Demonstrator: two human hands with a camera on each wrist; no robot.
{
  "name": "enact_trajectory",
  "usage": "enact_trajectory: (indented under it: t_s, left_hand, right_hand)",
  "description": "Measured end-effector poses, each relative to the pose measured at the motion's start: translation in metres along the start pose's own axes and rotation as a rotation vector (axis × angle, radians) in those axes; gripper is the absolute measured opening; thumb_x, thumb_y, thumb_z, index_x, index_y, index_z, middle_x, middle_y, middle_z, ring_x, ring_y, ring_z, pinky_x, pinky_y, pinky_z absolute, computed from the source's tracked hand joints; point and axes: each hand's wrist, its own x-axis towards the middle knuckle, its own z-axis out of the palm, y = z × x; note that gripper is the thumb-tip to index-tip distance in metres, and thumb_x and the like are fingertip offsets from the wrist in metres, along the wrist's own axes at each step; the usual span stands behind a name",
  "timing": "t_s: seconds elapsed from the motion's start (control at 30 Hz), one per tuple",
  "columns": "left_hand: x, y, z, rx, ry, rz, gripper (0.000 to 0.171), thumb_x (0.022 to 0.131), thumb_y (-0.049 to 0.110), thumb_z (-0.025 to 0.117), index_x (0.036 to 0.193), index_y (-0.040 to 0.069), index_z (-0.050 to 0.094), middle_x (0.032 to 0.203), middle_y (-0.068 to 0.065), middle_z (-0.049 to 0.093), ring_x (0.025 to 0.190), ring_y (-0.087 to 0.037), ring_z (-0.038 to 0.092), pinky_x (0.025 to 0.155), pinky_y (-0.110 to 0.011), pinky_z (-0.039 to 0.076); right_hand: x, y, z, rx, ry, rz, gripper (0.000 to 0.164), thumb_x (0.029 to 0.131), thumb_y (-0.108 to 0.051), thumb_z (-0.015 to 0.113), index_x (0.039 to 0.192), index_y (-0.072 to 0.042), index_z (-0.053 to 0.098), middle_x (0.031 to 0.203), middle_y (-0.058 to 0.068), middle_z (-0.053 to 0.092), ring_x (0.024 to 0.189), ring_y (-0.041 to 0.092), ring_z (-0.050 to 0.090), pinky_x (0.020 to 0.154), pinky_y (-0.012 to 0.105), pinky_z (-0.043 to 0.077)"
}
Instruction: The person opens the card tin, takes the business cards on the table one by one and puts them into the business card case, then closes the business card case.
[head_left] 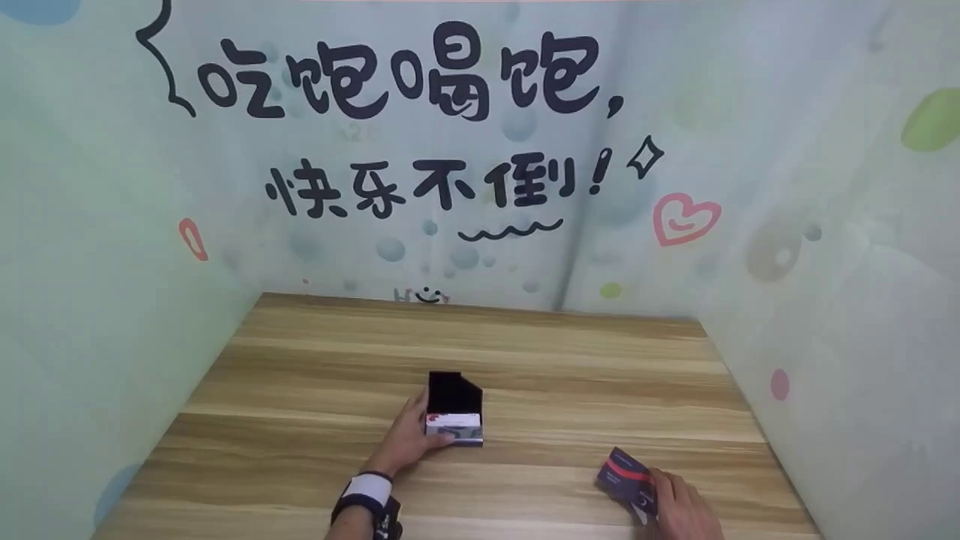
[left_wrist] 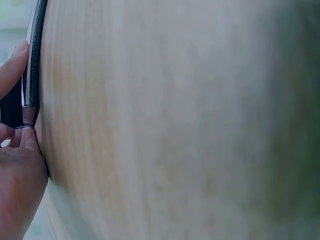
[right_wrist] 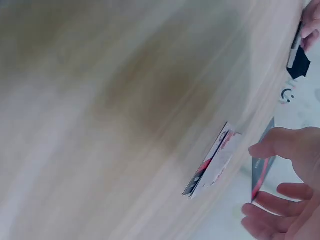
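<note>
Fingers (head_left: 416, 411) at left grip black-lined box (head_left: 454, 394); right fingers (head_left: 670, 487) pinch navy, red-striped card (head_left: 622, 478).

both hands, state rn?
Left hand: closed, holding the open card case.
Right hand: at the red-striped card; can't tell whether it's gripping or letting go.

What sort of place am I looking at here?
Probably a small indoor booth set up for tabletop work: a wood-grain table enclosed on three visible sides by pale printed walls, with large black Chinese lettering across the back.
</note>
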Motion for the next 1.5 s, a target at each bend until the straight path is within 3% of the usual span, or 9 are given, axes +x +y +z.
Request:
enact_trajectory:
  t_s: [0.07, 0.27, 0.5, 0.77, 1.03, 1.13, 1.3, 1.37, 1.5]
  left_hand:
    - [0.000, -0.001, 0.000, 0.002, -0.001, 0.009, 0.096, 0.068, 0.022, 0.079, 0.144, 0.002, 0.023, 0.144, -0.030, 0.024, 0.133, -0.045, 0.023, 0.111, -0.055, 0.018]
    - [-0.002, -0.004, 0.000, 0.017, -0.016, -0.008, 0.099, 0.068, 0.024, 0.079, 0.144, -0.001, 0.021, 0.146, -0.031, 0.021, 0.134, -0.045, 0.020, 0.111, -0.055, 0.018]
    - [-0.002, -0.003, -0.001, 0.007, -0.021, -0.018, 0.099, 0.069, 0.024, 0.079, 0.144, -0.001, 0.020, 0.147, -0.030, 0.019, 0.135, -0.045, 0.018, 0.112, -0.055, 0.016]
    - [0.004, 0.000, -0.001, 0.021, -0.017, 0.049, 0.099, 0.067, 0.025, 0.079, 0.143, -0.001, 0.023, 0.145, -0.032, 0.022, 0.134, -0.046, 0.019, 0.111, -0.055, 0.018]
    - [0.003, -0.001, 0.000, 0.030, -0.027, 0.020, 0.099, 0.069, 0.027, 0.078, 0.143, -0.004, 0.020, 0.146, -0.032, 0.019, 0.135, -0.046, 0.018, 0.111, -0.054, 0.017]
    - [0.002, -0.002, -0.001, 0.014, -0.024, 0.021, 0.099, 0.069, 0.026, 0.078, 0.143, -0.005, 0.020, 0.146, -0.032, 0.019, 0.135, -0.046, 0.017, 0.112, -0.055, 0.016]
    - [0.002, -0.002, -0.003, 0.008, -0.014, 0.026, 0.099, 0.069, 0.025, 0.078, 0.143, -0.005, 0.020, 0.146, -0.032, 0.019, 0.135, -0.046, 0.017, 0.111, -0.055, 0.015]
    - [0.002, -0.002, -0.003, 0.012, -0.008, 0.029, 0.098, 0.069, 0.026, 0.078, 0.143, -0.003, 0.021, 0.146, -0.031, 0.020, 0.135, -0.046, 0.018, 0.111, -0.055, 0.016]
    - [0.002, -0.002, -0.003, 0.024, -0.006, 0.029, 0.097, 0.069, 0.027, 0.078, 0.143, -0.001, 0.023, 0.146, -0.031, 0.022, 0.135, -0.045, 0.020, 0.111, -0.055, 0.018]
  right_hand:
    - [0.003, 0.000, 0.004, -0.013, 0.043, -0.035, 0.061, 0.050, -0.005, 0.080, 0.107, 0.001, 0.057, 0.090, 0.015, 0.061, 0.075, 0.028, 0.060, 0.063, 0.041, 0.051]
    - [0.009, 0.000, 0.009, -0.015, 0.059, -0.082, 0.058, 0.051, -0.002, 0.080, 0.105, 0.000, 0.058, 0.094, 0.015, 0.061, 0.082, 0.028, 0.061, 0.068, 0.043, 0.051]
    - [0.023, 0.003, 0.016, -0.010, 0.239, -0.302, 0.055, 0.052, -0.005, 0.077, 0.103, -0.001, 0.060, 0.095, 0.013, 0.062, 0.082, 0.026, 0.061, 0.070, 0.038, 0.053]
    - [0.045, -0.006, 0.014, -0.015, 0.201, -0.388, 0.057, 0.056, -0.004, 0.071, 0.111, -0.001, 0.056, 0.104, 0.012, 0.058, 0.093, 0.024, 0.059, 0.079, 0.038, 0.052]
    - [0.055, -0.016, 0.014, -0.030, 0.162, -0.423, 0.049, 0.065, -0.002, 0.066, 0.113, -0.003, 0.055, 0.109, 0.012, 0.057, 0.100, 0.024, 0.058, 0.082, 0.039, 0.052]
    - [0.060, -0.022, 0.015, -0.021, 0.184, -0.444, 0.047, 0.066, 0.001, 0.065, 0.112, -0.003, 0.056, 0.110, 0.013, 0.057, 0.100, 0.024, 0.058, 0.081, 0.039, 0.052]
    - [0.075, -0.036, 0.016, 0.037, 0.276, -0.468, 0.051, 0.062, 0.001, 0.077, 0.108, -0.003, 0.056, 0.109, 0.015, 0.058, 0.096, 0.028, 0.060, 0.078, 0.040, 0.052]
    - [0.081, -0.041, 0.016, 0.059, 0.304, -0.480, 0.044, 0.066, 0.000, 0.072, 0.107, -0.003, 0.056, 0.108, 0.015, 0.058, 0.094, 0.029, 0.060, 0.076, 0.040, 0.052]
    - [0.090, -0.050, 0.017, 0.060, 0.322, -0.515, 0.030, 0.077, -0.006, 0.047, 0.105, -0.004, 0.057, 0.108, 0.015, 0.058, 0.096, 0.028, 0.059, 0.073, 0.039, 0.052]
